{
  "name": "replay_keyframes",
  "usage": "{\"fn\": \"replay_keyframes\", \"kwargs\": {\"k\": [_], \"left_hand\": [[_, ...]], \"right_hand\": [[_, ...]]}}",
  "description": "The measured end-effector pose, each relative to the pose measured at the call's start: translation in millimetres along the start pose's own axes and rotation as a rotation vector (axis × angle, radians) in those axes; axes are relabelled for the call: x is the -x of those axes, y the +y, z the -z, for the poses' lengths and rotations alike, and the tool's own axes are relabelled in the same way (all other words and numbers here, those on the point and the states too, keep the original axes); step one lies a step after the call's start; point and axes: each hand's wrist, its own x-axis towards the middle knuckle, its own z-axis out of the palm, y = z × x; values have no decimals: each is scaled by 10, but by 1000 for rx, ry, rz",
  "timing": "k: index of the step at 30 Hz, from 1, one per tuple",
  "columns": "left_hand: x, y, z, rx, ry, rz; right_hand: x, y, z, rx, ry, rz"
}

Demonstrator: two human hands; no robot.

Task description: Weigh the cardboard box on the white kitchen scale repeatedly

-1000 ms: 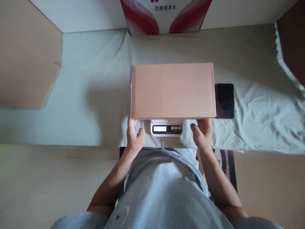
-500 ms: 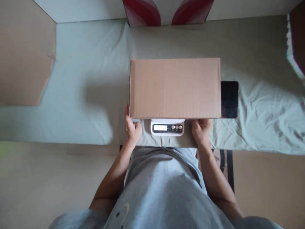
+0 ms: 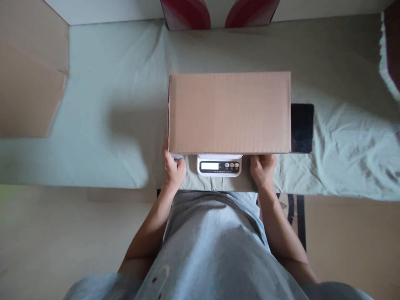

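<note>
A closed brown cardboard box is in front of me, above a white digital kitchen scale. The scale's display and buttons show below the box's near edge; its platform is mostly hidden, so contact between box and scale cannot be judged. My left hand grips the box's near left corner, fingers up along its left side and thumb bent in front. My right hand is closed at the near edge, right of the scale, with its fingertips hidden beneath the box.
A black phone-like slab lies by the box's right side, partly covered. Pale green cloth covers the tabletop. A cardboard piece stands at left, a dark red panel at far right, and a red-and-white panel at the back.
The box looks slightly larger and a little higher in view, while the scale keeps nearly the same size. Both hands hold almost the same places.
</note>
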Motion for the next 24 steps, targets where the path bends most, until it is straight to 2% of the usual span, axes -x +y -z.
{"fn": "replay_keyframes", "kwargs": {"k": [3, 9, 15, 20, 24], "left_hand": [[-14, 11, 5, 26, -16, 16], [-60, 55, 63, 81, -15, 5], [-40, 341, 142, 138, 7, -115], [36, 523, 93, 206, 1, -63], [-48, 628, 39, 220, -30, -59]], "right_hand": [[3, -10, -12, 39, 95, 33], [-10, -97, 13, -58, 92, 27], [16, -276, 68, -238, 120, 107], [70, -425, 44, -288, 62, 144], [26, -561, 30, -293, 27, 189]]}}
